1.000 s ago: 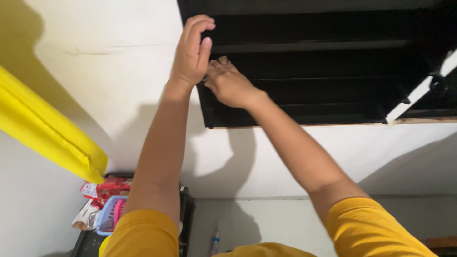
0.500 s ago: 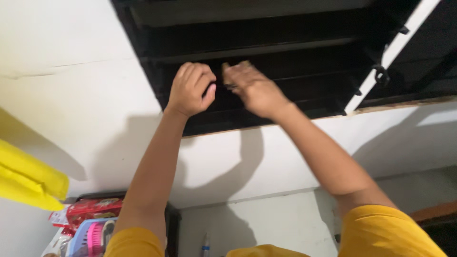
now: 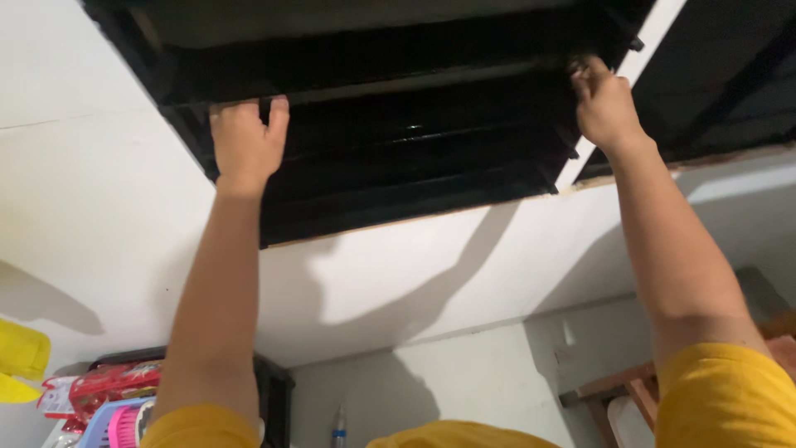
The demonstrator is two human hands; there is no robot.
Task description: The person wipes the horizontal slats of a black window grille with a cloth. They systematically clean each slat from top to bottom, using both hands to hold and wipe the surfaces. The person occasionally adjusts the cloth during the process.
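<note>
A dark louvred window [image 3: 414,141] with several horizontal black slats is set high in a white wall [image 3: 99,207]. My left hand [image 3: 245,141] grips the left end of one slat, fingers hooked over its top edge. At the slat's right end my right hand [image 3: 604,101] is closed on it, next to the white upright frame bar [image 3: 618,99]. Both arms reach up in yellow sleeves.
Lower left: a yellow object [image 3: 21,361], red packets [image 3: 108,383] and a blue basket with a pink item [image 3: 124,421] on a dark shelf. A small bottle [image 3: 338,425] stands at the bottom centre. A wooden piece of furniture [image 3: 622,390] sits lower right.
My hands have moved apart from the window's left side to opposite ends of a slat. The view has shifted up and to the right.
</note>
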